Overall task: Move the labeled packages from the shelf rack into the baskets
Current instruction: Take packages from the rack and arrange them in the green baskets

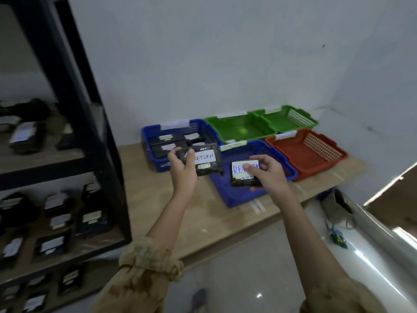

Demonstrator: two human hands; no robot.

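My left hand (pixel 182 168) grips a black package (pixel 207 162) with a white label reading RETURN, held above the gap between two blue baskets. My right hand (pixel 267 171) grips a second black package (pixel 242 176), its label reading RETURN in blue, over the near blue basket (pixel 228 195). The far blue basket (pixel 150 141) holds several labeled black packages. Two green baskets (pixel 239 129) (pixel 286 118) and an orange basket (pixel 311 152) have nothing in them. The black shelf rack (pixel 90 123) at the left holds several more labeled packages (pixel 53 245).
The baskets sit on a low wooden board (pixel 176 213) against a white wall. A glossy light-coloured curved surface (pixel 372 245) fills the lower right, with a small green item beside it. White floor tiles lie in front of the board.
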